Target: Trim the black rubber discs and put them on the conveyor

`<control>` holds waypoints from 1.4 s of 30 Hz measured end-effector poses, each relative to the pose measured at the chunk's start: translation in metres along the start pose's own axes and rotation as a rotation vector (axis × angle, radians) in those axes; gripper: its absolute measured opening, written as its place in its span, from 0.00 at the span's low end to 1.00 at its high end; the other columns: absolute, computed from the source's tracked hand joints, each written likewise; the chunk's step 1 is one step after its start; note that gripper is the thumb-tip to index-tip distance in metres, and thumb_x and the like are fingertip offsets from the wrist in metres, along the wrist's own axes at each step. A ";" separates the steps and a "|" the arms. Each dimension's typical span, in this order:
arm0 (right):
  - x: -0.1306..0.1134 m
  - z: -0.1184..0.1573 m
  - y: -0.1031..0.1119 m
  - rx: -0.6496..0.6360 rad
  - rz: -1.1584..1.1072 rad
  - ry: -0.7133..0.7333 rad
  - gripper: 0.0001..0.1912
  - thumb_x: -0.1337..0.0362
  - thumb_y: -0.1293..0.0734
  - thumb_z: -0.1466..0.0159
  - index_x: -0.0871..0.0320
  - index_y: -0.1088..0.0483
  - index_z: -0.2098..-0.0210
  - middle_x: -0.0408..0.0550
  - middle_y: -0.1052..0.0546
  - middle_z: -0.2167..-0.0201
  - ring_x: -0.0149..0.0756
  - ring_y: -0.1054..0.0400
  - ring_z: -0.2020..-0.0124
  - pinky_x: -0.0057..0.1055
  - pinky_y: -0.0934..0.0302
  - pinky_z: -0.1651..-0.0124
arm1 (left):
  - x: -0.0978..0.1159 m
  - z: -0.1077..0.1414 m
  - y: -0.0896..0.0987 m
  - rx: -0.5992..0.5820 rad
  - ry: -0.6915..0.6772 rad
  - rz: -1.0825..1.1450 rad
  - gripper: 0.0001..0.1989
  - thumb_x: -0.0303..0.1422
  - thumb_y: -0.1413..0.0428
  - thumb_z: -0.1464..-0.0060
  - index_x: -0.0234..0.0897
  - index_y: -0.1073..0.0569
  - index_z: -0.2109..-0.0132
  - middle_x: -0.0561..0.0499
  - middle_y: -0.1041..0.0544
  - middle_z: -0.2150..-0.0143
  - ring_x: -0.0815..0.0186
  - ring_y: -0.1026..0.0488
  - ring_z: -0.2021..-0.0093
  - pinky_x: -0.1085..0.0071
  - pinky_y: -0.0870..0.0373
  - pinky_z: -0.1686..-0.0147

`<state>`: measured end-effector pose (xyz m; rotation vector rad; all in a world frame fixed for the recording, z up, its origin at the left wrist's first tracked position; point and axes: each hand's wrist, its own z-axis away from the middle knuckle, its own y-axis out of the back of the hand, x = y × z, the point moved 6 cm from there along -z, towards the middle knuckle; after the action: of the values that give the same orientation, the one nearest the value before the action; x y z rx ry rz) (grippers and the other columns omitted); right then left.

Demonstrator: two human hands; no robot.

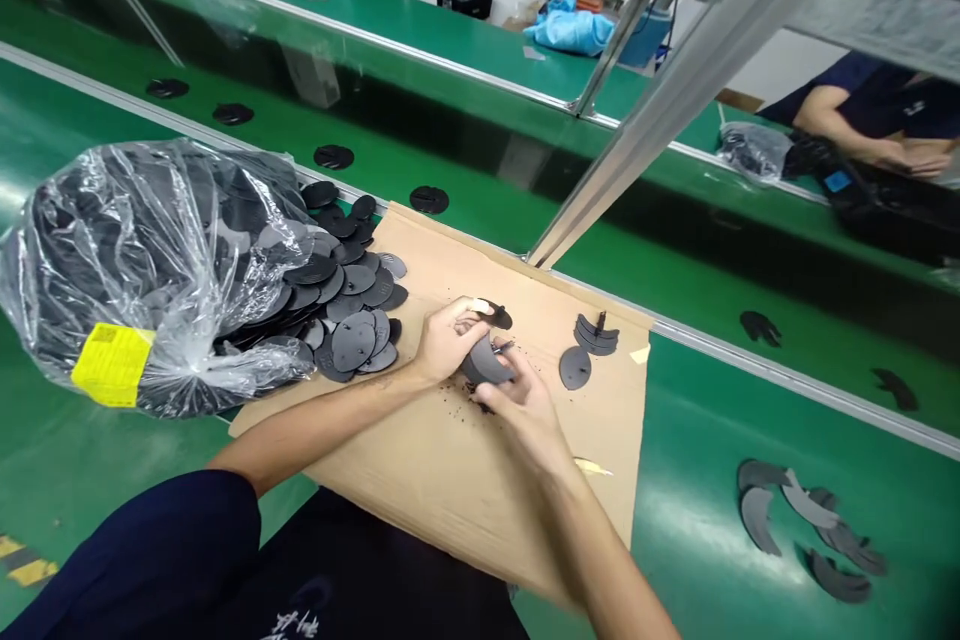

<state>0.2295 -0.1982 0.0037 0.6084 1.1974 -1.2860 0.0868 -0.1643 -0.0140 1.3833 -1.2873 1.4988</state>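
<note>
Both hands meet over a sheet of brown cardboard (420,465). My left hand (448,338) is closed on the left side of a dark grey curved flat piece (484,360), its thumb laid over the top. My right hand (529,410) grips the right end of the same piece between thumb and fingers. Just beyond my left fingertips is a black flat piece (496,314); whether it is held or lying there I cannot tell. Black crumbs (463,412) are scattered under the hands. To the right lie a grey oval piece (575,368) and a few stacked curved pieces (597,336).
A clear plastic bag (150,260) with a yellow label bulges at left, oval pieces (356,340) spilling from it. Crescent pieces (757,520) lie at right. Black discs (334,157) rest on the green belt behind. A metal post (637,130) rises beyond the cardboard. Another person (862,120) sits opposite.
</note>
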 end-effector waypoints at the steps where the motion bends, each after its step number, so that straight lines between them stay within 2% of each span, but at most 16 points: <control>1: 0.005 0.001 -0.005 -0.019 0.019 -0.012 0.31 0.54 0.17 0.54 0.52 0.25 0.52 0.43 0.23 0.59 0.32 0.24 0.68 0.29 0.26 0.67 | 0.001 0.001 0.000 -0.006 -0.009 -0.009 0.08 0.34 0.36 0.46 0.36 0.21 0.60 0.52 0.19 0.68 0.69 0.21 0.70 0.75 0.24 0.68; 3: 0.012 0.000 -0.010 -0.028 0.069 -0.026 0.26 0.53 0.18 0.52 0.55 0.26 0.58 0.43 0.22 0.66 0.32 0.26 0.74 0.29 0.28 0.71 | 0.005 0.001 -0.001 -0.018 -0.046 -0.030 0.06 0.33 0.38 0.44 0.37 0.20 0.60 0.52 0.20 0.69 0.69 0.23 0.72 0.74 0.24 0.68; 5: 0.011 -0.005 -0.008 0.006 0.102 -0.009 0.22 0.50 0.21 0.48 0.56 0.27 0.63 0.41 0.24 0.75 0.31 0.29 0.78 0.29 0.30 0.72 | 0.013 -0.003 0.002 0.006 -0.117 -0.065 0.05 0.33 0.38 0.44 0.37 0.19 0.61 0.51 0.20 0.66 0.68 0.22 0.68 0.72 0.24 0.64; 8: -0.001 -0.013 0.002 0.067 0.094 0.053 0.20 0.49 0.22 0.46 0.57 0.27 0.64 0.39 0.26 0.81 0.30 0.32 0.80 0.28 0.33 0.72 | 0.026 -0.017 0.016 0.137 -0.210 -0.109 0.07 0.36 0.35 0.45 0.36 0.19 0.62 0.49 0.21 0.63 0.67 0.23 0.63 0.70 0.25 0.58; 10: -0.011 -0.017 0.010 0.105 0.085 0.098 0.20 0.50 0.22 0.46 0.58 0.26 0.64 0.39 0.27 0.81 0.29 0.33 0.81 0.28 0.34 0.74 | 0.032 -0.028 0.025 0.232 -0.226 -0.091 0.11 0.40 0.33 0.46 0.36 0.20 0.63 0.51 0.23 0.65 0.69 0.27 0.66 0.72 0.27 0.61; 12: -0.019 -0.022 0.017 0.146 0.095 0.132 0.20 0.50 0.22 0.46 0.59 0.25 0.65 0.39 0.28 0.82 0.29 0.33 0.81 0.28 0.34 0.74 | 0.034 -0.037 0.025 0.248 -0.209 -0.026 0.16 0.45 0.33 0.47 0.36 0.24 0.65 0.54 0.27 0.67 0.72 0.30 0.70 0.74 0.30 0.67; 15: -0.029 -0.028 0.027 0.214 0.104 0.159 0.23 0.51 0.20 0.48 0.59 0.23 0.60 0.40 0.24 0.77 0.28 0.32 0.81 0.29 0.32 0.73 | 0.034 -0.044 0.006 0.097 -0.123 0.112 0.22 0.51 0.35 0.45 0.38 0.31 0.61 0.55 0.29 0.68 0.75 0.34 0.77 0.76 0.33 0.76; 17: -0.033 -0.032 0.032 0.222 0.108 0.155 0.29 0.52 0.19 0.51 0.58 0.23 0.55 0.43 0.21 0.69 0.29 0.30 0.79 0.31 0.29 0.72 | 0.034 -0.042 -0.012 -0.024 -0.073 0.159 0.23 0.49 0.35 0.45 0.40 0.33 0.55 0.55 0.26 0.65 0.76 0.33 0.78 0.75 0.32 0.77; 19: -0.036 -0.035 0.034 0.177 0.131 0.138 0.30 0.52 0.18 0.54 0.58 0.22 0.54 0.45 0.19 0.63 0.33 0.26 0.73 0.34 0.25 0.69 | 0.038 -0.038 -0.024 -0.101 -0.066 0.140 0.23 0.44 0.34 0.43 0.42 0.34 0.47 0.52 0.24 0.59 0.74 0.29 0.75 0.74 0.28 0.73; 21: -0.040 -0.035 0.036 0.121 0.176 0.135 0.28 0.51 0.18 0.53 0.57 0.21 0.56 0.47 0.18 0.61 0.37 0.24 0.67 0.35 0.24 0.65 | 0.044 -0.033 -0.030 -0.162 -0.124 0.034 0.19 0.39 0.37 0.40 0.41 0.32 0.46 0.49 0.22 0.56 0.70 0.25 0.70 0.72 0.26 0.69; 24: -0.047 -0.032 0.040 0.105 0.269 0.188 0.24 0.51 0.19 0.49 0.56 0.20 0.58 0.49 0.17 0.59 0.40 0.22 0.62 0.37 0.23 0.59 | 0.054 -0.027 -0.031 -0.220 -0.284 -0.242 0.07 0.34 0.41 0.39 0.37 0.25 0.56 0.49 0.21 0.58 0.68 0.27 0.66 0.72 0.28 0.65; 27: -0.051 -0.031 0.043 0.119 0.355 0.237 0.22 0.49 0.20 0.47 0.56 0.20 0.60 0.49 0.16 0.61 0.40 0.22 0.62 0.38 0.25 0.57 | 0.060 -0.025 -0.027 -0.259 -0.381 -0.445 0.11 0.32 0.39 0.40 0.37 0.25 0.51 0.50 0.21 0.58 0.70 0.32 0.70 0.72 0.31 0.67; 29: -0.050 -0.031 0.043 0.102 0.385 0.248 0.21 0.48 0.21 0.47 0.57 0.20 0.62 0.48 0.17 0.65 0.39 0.23 0.65 0.37 0.26 0.59 | 0.064 -0.025 -0.026 -0.303 -0.444 -0.531 0.15 0.33 0.37 0.41 0.38 0.25 0.48 0.49 0.21 0.57 0.68 0.30 0.67 0.70 0.30 0.64; 33: -0.049 -0.031 0.042 0.058 0.409 0.285 0.20 0.46 0.23 0.44 0.57 0.22 0.68 0.46 0.21 0.71 0.37 0.27 0.69 0.34 0.30 0.64 | 0.072 -0.027 -0.026 -0.345 -0.548 -0.621 0.10 0.38 0.37 0.40 0.36 0.26 0.60 0.47 0.23 0.59 0.61 0.27 0.55 0.65 0.28 0.54; 36: -0.050 -0.030 0.044 0.086 0.410 0.312 0.21 0.45 0.24 0.42 0.57 0.24 0.71 0.44 0.24 0.74 0.35 0.30 0.71 0.32 0.33 0.67 | 0.070 -0.026 -0.030 -0.411 -0.517 -0.616 0.11 0.39 0.40 0.37 0.36 0.28 0.62 0.48 0.24 0.60 0.63 0.26 0.58 0.67 0.27 0.57; 42: -0.052 -0.027 0.043 0.081 0.431 0.303 0.22 0.44 0.26 0.39 0.56 0.29 0.73 0.41 0.30 0.76 0.30 0.37 0.74 0.28 0.39 0.70 | 0.068 -0.018 -0.033 -0.441 -0.559 -0.609 0.14 0.37 0.44 0.33 0.36 0.27 0.44 0.44 0.20 0.50 0.62 0.22 0.51 0.66 0.25 0.51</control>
<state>0.2682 -0.1433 0.0309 1.0855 1.1779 -0.8986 0.1017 -0.1468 0.0605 1.7293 -1.2435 0.3996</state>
